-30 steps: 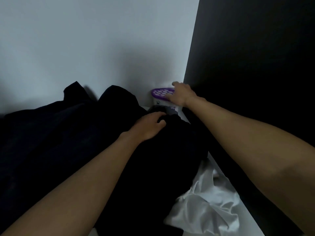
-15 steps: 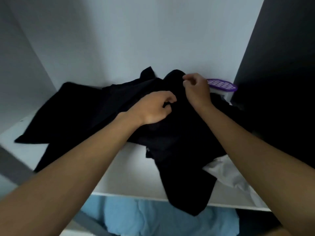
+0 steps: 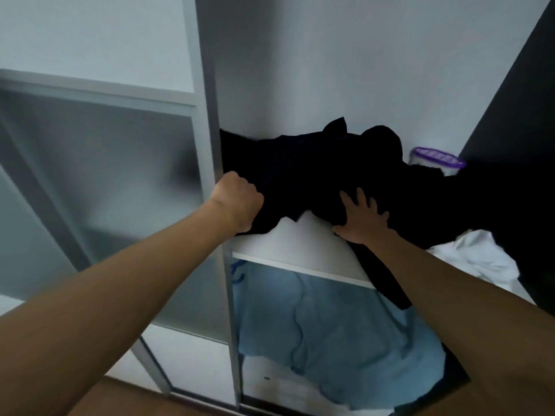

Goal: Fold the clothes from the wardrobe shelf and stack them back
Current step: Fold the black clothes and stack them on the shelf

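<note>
black crumpled garment (image 3: 315, 169) on white wardrobe shelf (image 3: 288, 244) | left hand (image 3: 237, 202) shifted to shelf's left end, fingers clenching cloth | right hand (image 3: 360, 223) now splayed flat on cloth, shelf front | pull-out likely, nothing folded

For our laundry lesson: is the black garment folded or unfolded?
Unfolded: the black garment lies crumpled across the shelf, one end hanging over its edge.
</note>
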`<state>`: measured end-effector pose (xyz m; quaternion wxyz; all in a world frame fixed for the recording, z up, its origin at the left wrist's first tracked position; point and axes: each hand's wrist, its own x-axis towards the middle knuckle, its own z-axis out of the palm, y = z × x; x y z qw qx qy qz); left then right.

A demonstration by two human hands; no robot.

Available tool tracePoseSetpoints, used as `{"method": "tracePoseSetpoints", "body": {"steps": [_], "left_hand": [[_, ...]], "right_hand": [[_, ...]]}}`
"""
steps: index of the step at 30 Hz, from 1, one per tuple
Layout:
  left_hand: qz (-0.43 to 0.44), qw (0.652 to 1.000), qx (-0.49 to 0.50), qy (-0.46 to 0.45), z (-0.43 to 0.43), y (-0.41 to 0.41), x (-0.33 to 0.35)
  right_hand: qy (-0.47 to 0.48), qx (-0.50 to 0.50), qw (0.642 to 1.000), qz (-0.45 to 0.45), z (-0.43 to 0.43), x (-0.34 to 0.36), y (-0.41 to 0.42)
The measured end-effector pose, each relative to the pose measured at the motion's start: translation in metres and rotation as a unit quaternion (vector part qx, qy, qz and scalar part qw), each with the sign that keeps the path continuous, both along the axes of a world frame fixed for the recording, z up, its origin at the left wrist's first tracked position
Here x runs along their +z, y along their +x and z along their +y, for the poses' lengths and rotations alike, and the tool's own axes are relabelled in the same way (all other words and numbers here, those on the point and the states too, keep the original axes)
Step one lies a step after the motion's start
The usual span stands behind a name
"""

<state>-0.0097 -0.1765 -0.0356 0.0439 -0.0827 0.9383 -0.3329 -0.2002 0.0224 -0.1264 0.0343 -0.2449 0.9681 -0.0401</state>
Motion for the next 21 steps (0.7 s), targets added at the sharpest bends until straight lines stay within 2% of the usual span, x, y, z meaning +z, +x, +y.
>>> {"method": "tracePoseSetpoints", "body": {"steps": [3,6,10,12,15,21], "left_hand": [[0.032,0.998,-0.05,0.0,-0.011,-0.001,-0.007],[0.059,0.995,-0.082,-0.018,-0.027,-0.001,-0.014],[0.077,0.994,-0.074,-0.03,-0.051,0.008,-0.017],[0.083,0.994,-0.067,-0.031,-0.065,0.013,-0.017],[0.09,0.995,-0.043,-0.023,-0.088,0.024,-0.016],[0.093,0.994,0.064,-0.006,-0.136,0.042,-0.018]], "right_hand": [[0.012,-0.015,0.999,-0.046,0.001,0.009,0.006],[-0.091,0.001,0.994,-0.057,-0.004,0.031,0.006],[-0.114,0.055,0.983,0.131,-0.028,0.061,0.006],[-0.13,0.09,0.971,0.18,-0.047,0.072,0.003],[-0.091,0.136,0.968,0.192,-0.076,0.082,-0.004],[0.069,0.197,0.962,0.175,-0.116,0.079,-0.039]]}}
